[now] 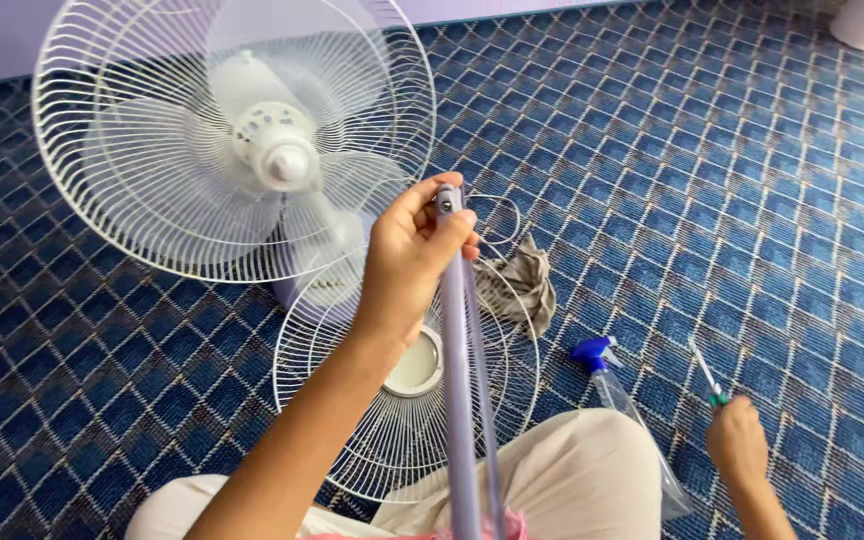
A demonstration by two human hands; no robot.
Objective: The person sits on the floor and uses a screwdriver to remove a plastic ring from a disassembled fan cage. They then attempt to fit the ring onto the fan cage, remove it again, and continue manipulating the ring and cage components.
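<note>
My left hand (407, 262) is raised in the middle of the view and grips the top of a thin lilac plastic ring band (460, 400), pinching it at its clasp end. The band runs down towards my lap. My right hand (737, 440) rests low at the right on the carpet and holds a small green-handled screwdriver (705, 373), its shaft pointing up and away. Under my left hand a detached white wire fan grille (352, 440) lies flat on the carpet. Behind it stands a white fan (272, 150) with its blades and rear grille exposed.
A grey rag (527, 285) lies crumpled beside the grille. A clear spray bottle with a blue trigger head (597, 358) lies on the blue patterned carpet (732, 180) next to my right knee (582, 470). A pale wall runs along the top edge.
</note>
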